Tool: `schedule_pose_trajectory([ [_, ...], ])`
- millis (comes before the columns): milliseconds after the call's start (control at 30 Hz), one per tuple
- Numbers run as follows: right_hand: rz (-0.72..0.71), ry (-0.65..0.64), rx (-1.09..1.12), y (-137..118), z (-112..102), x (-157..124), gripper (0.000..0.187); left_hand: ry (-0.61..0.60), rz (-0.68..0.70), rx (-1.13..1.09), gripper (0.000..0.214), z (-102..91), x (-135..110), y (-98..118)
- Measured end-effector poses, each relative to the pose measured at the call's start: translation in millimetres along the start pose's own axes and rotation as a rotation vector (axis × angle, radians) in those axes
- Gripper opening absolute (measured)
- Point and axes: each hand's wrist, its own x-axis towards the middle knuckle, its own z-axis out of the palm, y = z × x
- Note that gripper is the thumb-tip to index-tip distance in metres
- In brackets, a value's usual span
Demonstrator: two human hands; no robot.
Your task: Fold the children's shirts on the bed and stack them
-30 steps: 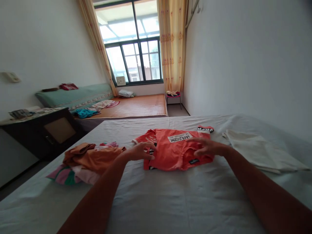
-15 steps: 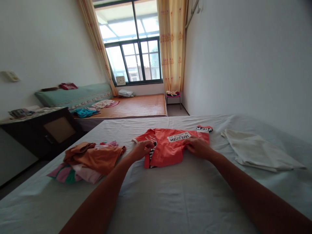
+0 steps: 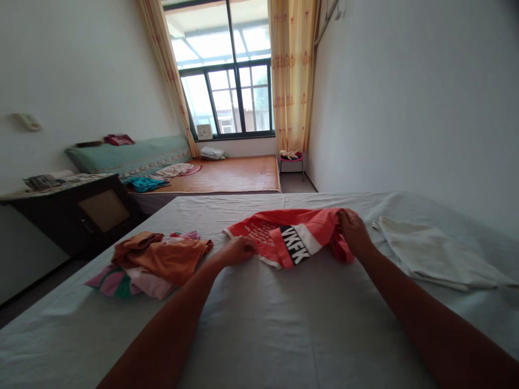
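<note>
A coral-red T-shirt (image 3: pixel 310 219) lies partly bunched in front of me, its black-and-white sleeve band with "VKFK" lettering turned toward me. White printed text shows on its left part. My left hand (image 3: pixel 239 250) has its fingers closed at the lower left edge of the shirt. My right hand (image 3: pixel 356 232) pinches the shirt at its upper right and holds that end slightly raised. To the left of my left forearm is a pile of clothes, with an orange-brown garment (image 3: pixel 166 259) on top and pink and green cloth beneath.
A light grey sheet (image 3: pixel 259 335) covers the surface under the clothes. At right lies a folded white cloth (image 3: pixel 430 254). Beyond are a bed with a brown mat (image 3: pixel 239 173), a dark cabinet (image 3: pixel 77 216) and a small stool (image 3: pixel 291 158) below the curtain.
My right hand has moved up and right, carrying the shirt's right side over. The lettered sleeve band now faces me across the middle. The left hand stays near the shirt's left edge.
</note>
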Motion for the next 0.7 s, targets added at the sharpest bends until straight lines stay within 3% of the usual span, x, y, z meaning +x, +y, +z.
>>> schedule_pose_trajectory([
  [67,0.133,0.035,0.17,2,-13,8,0.026,0.043,0.002,-0.002,0.025,-2.3,1,-2],
  [167,0.219,0.019,0.284,2,-21,12,0.026,0.311,-0.065,0.098,0.029,-4.8,3,-9],
  [267,0.208,0.136,0.299,4,-23,14,0.025,0.529,-0.178,0.285,0.04,-4.2,5,-23],
  [367,0.21,0.162,0.308,8,-26,17,0.024,0.519,-0.343,0.364,0.053,-0.3,7,-42],
  [467,0.241,0.06,0.376,7,-32,17,0.022,0.447,-0.441,0.345,0.055,3.6,9,-56],
  [700,0.215,-0.215,0.531,-20,-28,4,0.025,0.428,-0.362,0.36,0.054,1.4,12,-54],
])
